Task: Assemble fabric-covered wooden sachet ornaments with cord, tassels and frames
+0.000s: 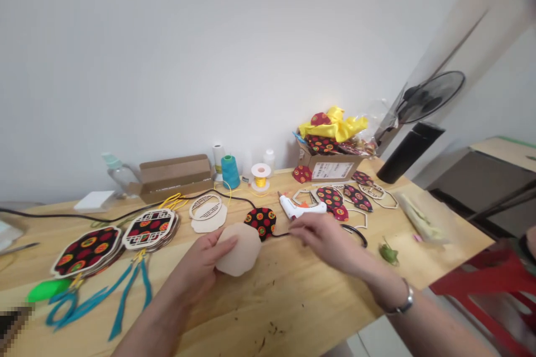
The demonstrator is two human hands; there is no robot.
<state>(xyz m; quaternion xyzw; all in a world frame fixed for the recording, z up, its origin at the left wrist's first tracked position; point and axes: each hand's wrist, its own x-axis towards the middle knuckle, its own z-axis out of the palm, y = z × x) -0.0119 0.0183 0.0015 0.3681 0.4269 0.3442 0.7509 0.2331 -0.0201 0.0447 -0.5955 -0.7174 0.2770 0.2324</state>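
Observation:
My left hand holds a thin, pale board with a scalloped outline, its thumb on top. Just behind that board lies a piece of dark fabric with red and orange round patterns. My right hand has its fingers curled, close to the handle end of a white hot glue gun with an orange trigger. A black cord comes out beside those fingers, which hide whatever may be between them. The gun's nozzle points to the back left. Behind the left hand are a pale lattice frame and board.
Stacked patterned ornaments with teal tassels lie left. Along the wall stand an open carton, a teal thread cone, a yellow thread spool and a fabric-filled box. A black bottle stands right.

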